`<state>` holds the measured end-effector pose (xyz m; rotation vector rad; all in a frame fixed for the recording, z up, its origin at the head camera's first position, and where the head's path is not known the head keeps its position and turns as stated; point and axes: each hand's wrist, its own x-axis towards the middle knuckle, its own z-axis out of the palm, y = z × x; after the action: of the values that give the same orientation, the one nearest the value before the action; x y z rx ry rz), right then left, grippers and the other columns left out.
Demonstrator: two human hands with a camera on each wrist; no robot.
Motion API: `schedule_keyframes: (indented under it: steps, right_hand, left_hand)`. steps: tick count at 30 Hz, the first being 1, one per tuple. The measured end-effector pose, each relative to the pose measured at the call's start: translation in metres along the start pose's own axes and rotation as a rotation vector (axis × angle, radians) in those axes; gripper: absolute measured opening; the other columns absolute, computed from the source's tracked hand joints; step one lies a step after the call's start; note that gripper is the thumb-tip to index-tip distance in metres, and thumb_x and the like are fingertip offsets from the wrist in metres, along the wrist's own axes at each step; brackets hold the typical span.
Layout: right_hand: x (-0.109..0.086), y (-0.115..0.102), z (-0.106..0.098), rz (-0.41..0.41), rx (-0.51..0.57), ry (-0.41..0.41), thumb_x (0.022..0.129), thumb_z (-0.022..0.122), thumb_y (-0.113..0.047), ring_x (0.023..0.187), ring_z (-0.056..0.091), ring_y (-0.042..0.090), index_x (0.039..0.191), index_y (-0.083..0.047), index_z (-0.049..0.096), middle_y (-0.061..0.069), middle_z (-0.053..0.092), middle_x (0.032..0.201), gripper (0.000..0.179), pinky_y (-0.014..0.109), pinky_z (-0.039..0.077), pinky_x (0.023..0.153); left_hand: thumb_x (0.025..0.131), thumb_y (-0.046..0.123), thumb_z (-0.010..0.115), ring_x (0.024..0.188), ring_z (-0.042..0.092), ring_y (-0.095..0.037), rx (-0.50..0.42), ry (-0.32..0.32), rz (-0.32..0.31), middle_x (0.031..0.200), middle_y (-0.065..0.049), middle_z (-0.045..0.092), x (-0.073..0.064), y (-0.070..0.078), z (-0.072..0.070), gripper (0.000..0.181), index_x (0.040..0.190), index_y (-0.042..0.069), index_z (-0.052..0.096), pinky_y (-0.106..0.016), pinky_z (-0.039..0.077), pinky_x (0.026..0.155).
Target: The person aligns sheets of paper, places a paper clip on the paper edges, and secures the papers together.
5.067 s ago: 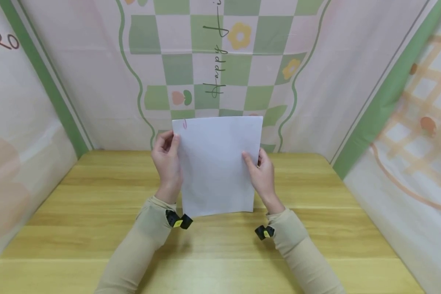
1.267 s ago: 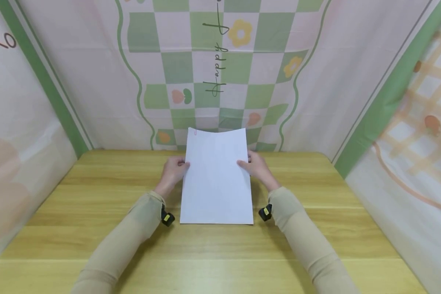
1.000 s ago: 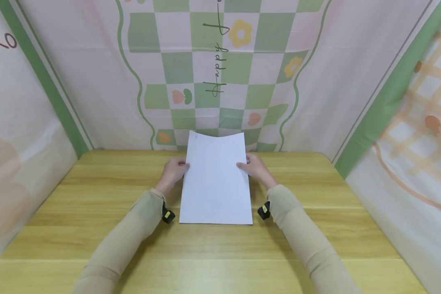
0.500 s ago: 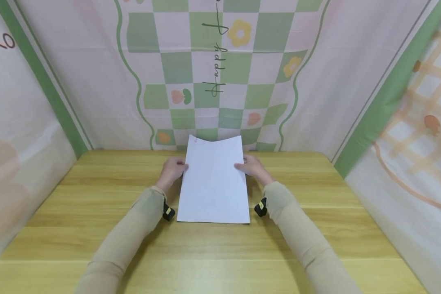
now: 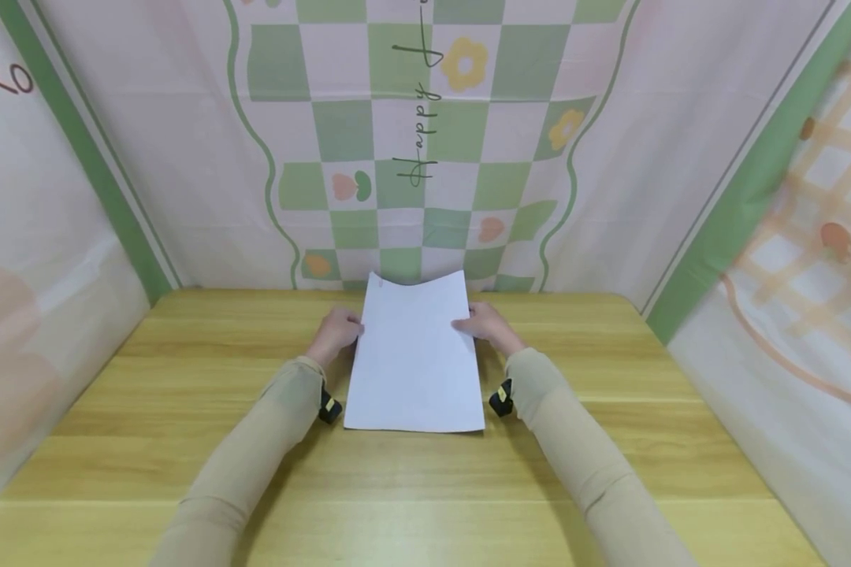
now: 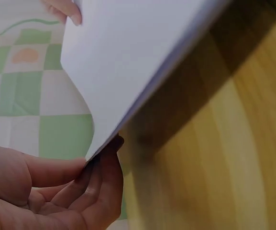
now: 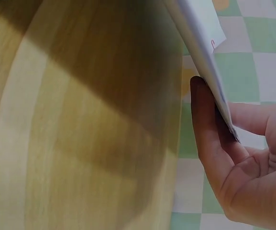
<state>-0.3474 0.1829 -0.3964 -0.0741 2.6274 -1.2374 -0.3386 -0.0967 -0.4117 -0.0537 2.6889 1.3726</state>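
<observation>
White paper (image 5: 414, 362), sheet-sized with a small red mark near its far left corner, is held over the table by both hands. Its far end is raised and dips in the middle; the near edge lies low over the wood. My left hand (image 5: 336, 334) pinches the left edge, and the left wrist view shows that thumb on top with curled fingers (image 6: 110, 184) beneath. On the opposite edge my right hand (image 5: 492, 324) pinches likewise, its thumb over the paper and its fingers (image 7: 205, 120) underneath.
The wooden table (image 5: 425, 504) stretches out on all sides of the paper. Behind it hangs a cloth backdrop (image 5: 461, 134) with green and white checks, and printed cloth panels (image 5: 773, 315) close off both sides. A small black camera sits on each wrist.
Earlier the paper stood more upright, with the left hand higher on its edge. Since then its far end has been lowered toward the table, dipping more in the middle. Both hands keep their grip.
</observation>
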Motion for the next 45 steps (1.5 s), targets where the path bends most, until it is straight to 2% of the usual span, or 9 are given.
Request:
schedule_keyframes:
  steps: [2,6,11,16,20,27,34,39,45]
  right_hand:
    - [0.000,0.001,0.001,0.003,0.003,-0.005,0.092,0.060,-0.020,0.108,0.057,0.032,0.132,0.004,0.047,0.022,0.055,0.127,0.049,0.041,0.048,0.092]
    - [0.001,0.004,0.002,0.018,0.012,-0.018,0.093,0.058,-0.018,0.114,0.054,0.035,0.135,0.002,0.046,0.023,0.051,0.132,0.048,0.044,0.046,0.096]
    - [0.001,0.004,0.004,0.020,0.019,-0.024,0.093,0.058,-0.014,0.108,0.057,0.034,0.132,0.004,0.048,0.024,0.054,0.127,0.045,0.041,0.050,0.091]
    - [0.002,0.007,0.005,0.054,0.030,-0.020,0.090,0.060,-0.011,0.097,0.061,0.030,0.125,0.009,0.051,0.025,0.057,0.119,0.041,0.038,0.053,0.084]
    - [0.002,0.011,0.004,0.101,0.043,-0.023,0.090,0.061,-0.010,0.096,0.059,0.026,0.126,0.009,0.048,0.023,0.054,0.120,0.043,0.036,0.053,0.084]
    - [0.002,0.014,0.001,0.132,0.082,-0.036,0.090,0.060,-0.007,0.095,0.059,0.024,0.133,0.010,0.040,0.025,0.051,0.125,0.051,0.035,0.053,0.086]
    - [0.002,0.015,-0.001,0.145,0.139,-0.034,0.089,0.060,-0.004,0.097,0.059,0.025,0.134,0.009,0.041,0.025,0.051,0.125,0.050,0.034,0.053,0.086]
    - [0.002,0.015,-0.003,0.155,0.138,-0.025,0.089,0.059,-0.003,0.100,0.059,0.026,0.135,0.009,0.041,0.026,0.050,0.128,0.051,0.032,0.053,0.086]
    - [0.003,0.015,-0.005,0.168,0.155,0.006,0.088,0.060,-0.002,0.096,0.060,0.023,0.134,0.008,0.044,0.025,0.050,0.130,0.050,0.031,0.053,0.086]
  left_hand:
    - [0.087,0.003,0.056,0.092,0.058,-0.027,-0.008,-0.008,-0.015,0.111,-0.021,0.064,0.000,0.000,0.001,0.022,0.105,-0.005,0.065,-0.035,0.050,0.079]
    - [0.085,0.001,0.057,0.086,0.059,-0.024,-0.003,-0.012,-0.032,0.109,-0.021,0.065,0.002,0.000,0.003,0.021,0.104,-0.005,0.066,-0.031,0.051,0.074]
    - [0.083,-0.001,0.060,0.082,0.062,-0.023,0.001,-0.025,-0.050,0.108,-0.022,0.065,0.004,0.001,0.004,0.021,0.103,-0.006,0.066,-0.029,0.053,0.071]
    - [0.082,-0.001,0.061,0.094,0.063,-0.029,0.023,-0.009,-0.034,0.114,-0.022,0.064,0.004,0.001,0.005,0.027,0.108,-0.005,0.065,-0.033,0.054,0.078]
    - [0.081,-0.001,0.061,0.099,0.062,-0.032,0.071,0.022,-0.002,0.116,-0.023,0.064,0.003,0.001,0.005,0.029,0.109,-0.005,0.065,-0.036,0.053,0.081]
    - [0.079,-0.005,0.061,0.093,0.066,-0.030,0.059,0.029,-0.005,0.111,-0.023,0.066,0.001,0.001,0.006,0.030,0.108,-0.005,0.066,-0.031,0.055,0.075]
    - [0.076,-0.006,0.062,0.084,0.067,-0.026,0.043,0.029,-0.023,0.105,-0.022,0.068,0.002,-0.002,0.008,0.029,0.105,-0.004,0.068,-0.027,0.055,0.069]
    - [0.073,-0.007,0.062,0.075,0.066,-0.022,0.044,0.026,-0.027,0.102,-0.022,0.068,0.001,-0.003,0.007,0.029,0.101,-0.004,0.069,-0.026,0.055,0.064]
    - [0.072,-0.006,0.061,0.078,0.067,-0.025,0.075,0.019,-0.013,0.105,-0.022,0.068,-0.002,-0.002,0.004,0.030,0.101,-0.004,0.069,-0.027,0.055,0.067]
